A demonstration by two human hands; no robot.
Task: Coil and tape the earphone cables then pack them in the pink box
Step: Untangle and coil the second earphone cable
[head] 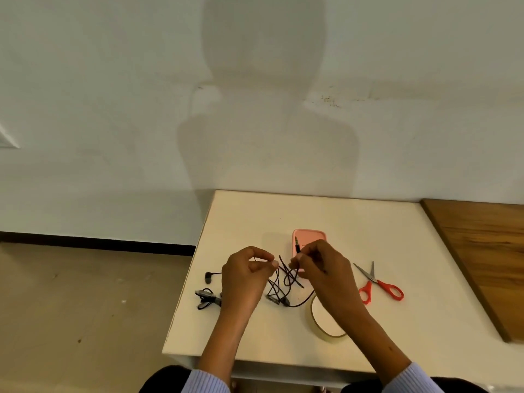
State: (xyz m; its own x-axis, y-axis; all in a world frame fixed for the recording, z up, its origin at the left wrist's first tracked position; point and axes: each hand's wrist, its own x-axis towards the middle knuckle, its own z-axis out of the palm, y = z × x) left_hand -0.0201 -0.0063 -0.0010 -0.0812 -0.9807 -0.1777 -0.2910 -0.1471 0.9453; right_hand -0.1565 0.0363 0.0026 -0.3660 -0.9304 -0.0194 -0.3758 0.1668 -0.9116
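A dark earphone cable [283,282] hangs in loose loops between both hands above the white table [397,321]. My left hand [246,275] pinches one strand of it between thumb and fingers. My right hand [320,265] grips the plug end, whose jack sticks up in front of the pink box [310,236]. The box lies just beyond my right hand, partly hidden by it. A second earphone set [208,296] lies bundled at the table's left edge, one earbud [208,276] stretched out beside it. A roll of clear tape [326,324] lies under my right forearm.
Red-handled scissors [380,285] lie to the right of my right hand. A wooden board [487,259] borders the table on the right. The table's left edge drops to a tan floor [85,307]. A white wall rises behind.
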